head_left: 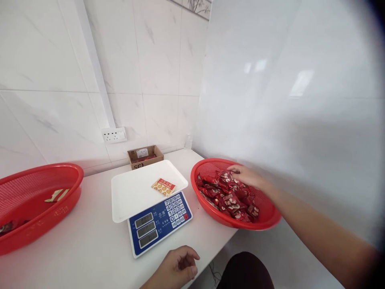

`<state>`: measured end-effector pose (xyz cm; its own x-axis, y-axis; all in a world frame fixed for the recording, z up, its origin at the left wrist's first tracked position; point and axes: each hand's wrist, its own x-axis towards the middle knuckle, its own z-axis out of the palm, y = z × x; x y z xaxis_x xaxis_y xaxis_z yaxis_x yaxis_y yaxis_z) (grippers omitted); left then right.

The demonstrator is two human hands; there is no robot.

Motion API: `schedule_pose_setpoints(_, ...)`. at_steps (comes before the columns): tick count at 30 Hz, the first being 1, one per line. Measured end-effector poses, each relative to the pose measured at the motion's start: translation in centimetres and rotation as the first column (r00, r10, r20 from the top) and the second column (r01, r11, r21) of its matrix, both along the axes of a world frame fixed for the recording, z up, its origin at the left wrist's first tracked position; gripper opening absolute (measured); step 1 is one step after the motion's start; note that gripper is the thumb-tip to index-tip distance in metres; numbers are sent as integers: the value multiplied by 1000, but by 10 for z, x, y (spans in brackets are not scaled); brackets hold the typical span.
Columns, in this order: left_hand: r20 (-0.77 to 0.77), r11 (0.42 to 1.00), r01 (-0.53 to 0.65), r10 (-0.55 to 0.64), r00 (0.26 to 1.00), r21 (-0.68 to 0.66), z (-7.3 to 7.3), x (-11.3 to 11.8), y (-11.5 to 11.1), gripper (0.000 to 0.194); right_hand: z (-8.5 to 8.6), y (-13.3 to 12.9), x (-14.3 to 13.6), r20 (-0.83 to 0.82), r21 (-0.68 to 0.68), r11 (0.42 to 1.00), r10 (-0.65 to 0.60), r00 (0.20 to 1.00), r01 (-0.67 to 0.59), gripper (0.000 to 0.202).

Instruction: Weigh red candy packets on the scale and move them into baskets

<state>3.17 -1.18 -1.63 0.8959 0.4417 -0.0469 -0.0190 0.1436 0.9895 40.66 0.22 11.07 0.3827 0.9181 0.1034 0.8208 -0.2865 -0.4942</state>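
My right hand reaches into the red basket on the right, its fingertips on the red packets heaped there. Whether it grips one cannot be made out. My left hand, fingers loosely curled and apart with nothing between them, hovers by the front edge of the table. Beyond it stands a scale with a blue keypad panel and a white tray. A single red and yellow packet lies on that tray.
Another red basket at the left holds a few packets. A small cardboard box stands behind the scale on the white table. Walls close off the back and right. A dark knee shows below the right basket.
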Motion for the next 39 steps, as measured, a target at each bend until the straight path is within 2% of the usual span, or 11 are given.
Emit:
schedule_pose_setpoints(3,-21,1000,-17,17,1000,16,-4,0,0,43,4,-8,7,-57,25,998,-52,997,53,36)
schedule_pose_setpoints(8,-33,999,0,2,999,48,-4,-1,1,39,-2,-10,4,10,-18,1000,-23,1000,24,27)
schedule_pose_setpoints(12,-29,998,-6,7,1000,59,-4,-1,1,38,-11,-2,-18,191,-41,995,94,977,-88,38)
schedule_pose_setpoints(15,-31,998,-5,7,1000,60,-5,-1,0,37,-20,8,-44,356,-173,968,232,906,-180,54)
schedule_pose_setpoints(20,-38,997,-2,5,999,75,-3,-1,0,36,-35,23,-68,389,-263,943,296,872,-203,61)
schedule_pose_setpoints(24,-53,995,6,0,999,99,1,-1,1,35,-32,28,-60,392,-173,979,169,904,-108,46)
schedule_pose_setpoints(28,-50,995,3,2,999,95,0,-1,0,37,-20,23,-39,371,-91,996,36,928,-2,49)
schedule_pose_setpoints(31,-56,995,8,-2,998,96,0,-1,0,37,-16,7,-27,294,-199,975,151,944,-95,63)
schedule_pose_setpoints(33,-64,995,17,-11,998,96,1,-1,0,35,-18,-6,-24,190,-312,926,279,941,-211,73)
schedule_pose_setpoints(35,-77,993,24,-15,997,113,4,-2,0,33,-22,-18,-23,112,-344,899,327,938,-273,63)
schedule_pose_setpoints(39,-94,991,21,-9,995,134,7,-2,0,33,-24,-28,-24,-58,-240,933,260,964,-267,17)
